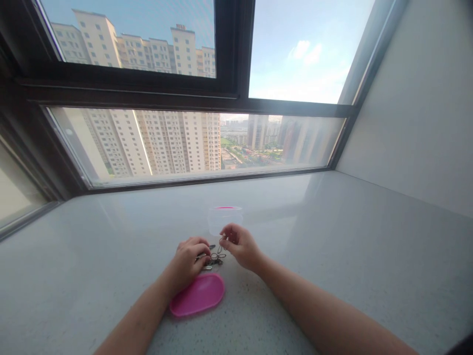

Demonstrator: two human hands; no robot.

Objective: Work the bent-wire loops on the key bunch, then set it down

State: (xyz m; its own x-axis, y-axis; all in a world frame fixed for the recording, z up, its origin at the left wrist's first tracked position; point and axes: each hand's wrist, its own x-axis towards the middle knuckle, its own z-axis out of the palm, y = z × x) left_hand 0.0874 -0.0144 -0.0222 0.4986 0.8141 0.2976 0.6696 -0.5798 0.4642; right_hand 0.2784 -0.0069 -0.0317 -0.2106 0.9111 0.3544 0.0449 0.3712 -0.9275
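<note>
The right hand (238,245) pinched a thin looped metal piece (220,247); the left hand (191,257) curled over small dark metal pieces (216,260), grip unclear. Just far, nearer the right hand, stood a clear plastic tub (225,220).

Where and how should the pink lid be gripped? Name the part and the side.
Probably best pinched at the rim of its rounded right end, coming from the right: the pink lid appears to lie flat with a raised edge, and the left hand and wrist crowd its left side.

Pale speckled sill (332,236), pink oval lid (199,295), clear container (224,220), small clips (218,262)
</note>
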